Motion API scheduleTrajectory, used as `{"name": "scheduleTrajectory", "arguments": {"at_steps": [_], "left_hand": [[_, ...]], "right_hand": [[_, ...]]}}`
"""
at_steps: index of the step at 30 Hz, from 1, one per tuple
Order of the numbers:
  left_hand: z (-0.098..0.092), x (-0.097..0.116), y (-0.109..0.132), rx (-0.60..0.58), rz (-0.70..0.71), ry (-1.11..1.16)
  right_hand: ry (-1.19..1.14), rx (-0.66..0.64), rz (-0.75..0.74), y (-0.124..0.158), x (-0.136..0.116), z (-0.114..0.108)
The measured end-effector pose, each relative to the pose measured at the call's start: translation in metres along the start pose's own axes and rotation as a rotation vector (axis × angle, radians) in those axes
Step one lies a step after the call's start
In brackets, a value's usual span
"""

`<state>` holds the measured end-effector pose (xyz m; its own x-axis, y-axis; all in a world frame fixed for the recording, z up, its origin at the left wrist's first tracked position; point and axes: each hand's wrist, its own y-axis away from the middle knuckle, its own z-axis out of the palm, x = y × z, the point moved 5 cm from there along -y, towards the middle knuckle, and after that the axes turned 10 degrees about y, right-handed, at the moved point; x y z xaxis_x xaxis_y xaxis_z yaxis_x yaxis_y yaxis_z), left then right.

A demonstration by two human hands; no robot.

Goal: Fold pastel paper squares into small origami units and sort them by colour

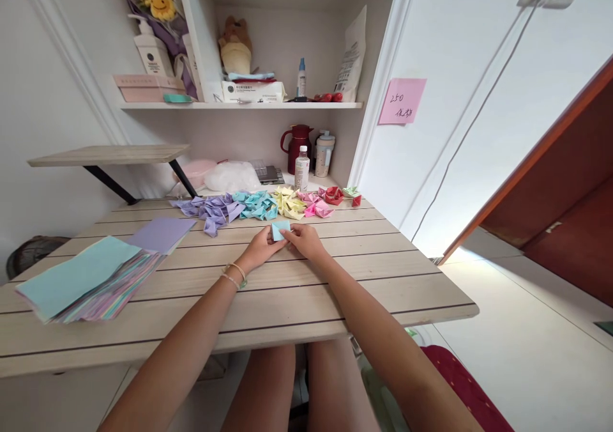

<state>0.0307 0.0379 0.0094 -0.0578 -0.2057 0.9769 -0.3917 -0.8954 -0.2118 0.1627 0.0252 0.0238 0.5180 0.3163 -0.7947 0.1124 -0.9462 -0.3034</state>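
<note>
A small folded piece of light blue paper [280, 229] is held between both hands, just above the middle of the wooden table [306, 298]. My left hand [261, 248] grips its left side, fingers closed, with a bracelet on the wrist. From the other side my right hand [305, 239] pinches it, thumb on its front face. Beyond the hands lie folded paper shapes in colour groups: purple [218, 209], blue [259, 204], yellow [289, 202], pink [317, 206] and red [332, 195].
At the left lies a fanned stack of coloured paper sheets [81, 275], with a purple sheet [163, 234] behind. A raised wooden stand [110, 155] is at the back left. A bottle [302, 169], a red jug [299, 147] and a tumbler [324, 154] stand behind the folded shapes.
</note>
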Motion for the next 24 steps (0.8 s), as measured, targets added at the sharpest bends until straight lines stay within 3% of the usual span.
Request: {"name": "scheduleTrajectory", "arguments": {"at_steps": [4,9,16,24], "left_hand": [[0.001,0.001,-0.001,-0.011,-0.07,0.12],[0.0,0.003,0.001,0.011,-0.12,0.11],[-0.001,-0.009,-0.004,-0.025,-0.037,0.104],[-0.001,-0.008,-0.003,-0.032,0.004,0.04]], "right_hand": [[-0.009,0.046,0.015,-0.001,0.003,-0.003],[0.03,0.031,-0.015,-0.001,0.002,-0.003],[0.46,0.094,-0.054,-0.002,-0.001,-0.014],[0.569,0.053,-0.019,-0.002,0.004,-0.013]]}}
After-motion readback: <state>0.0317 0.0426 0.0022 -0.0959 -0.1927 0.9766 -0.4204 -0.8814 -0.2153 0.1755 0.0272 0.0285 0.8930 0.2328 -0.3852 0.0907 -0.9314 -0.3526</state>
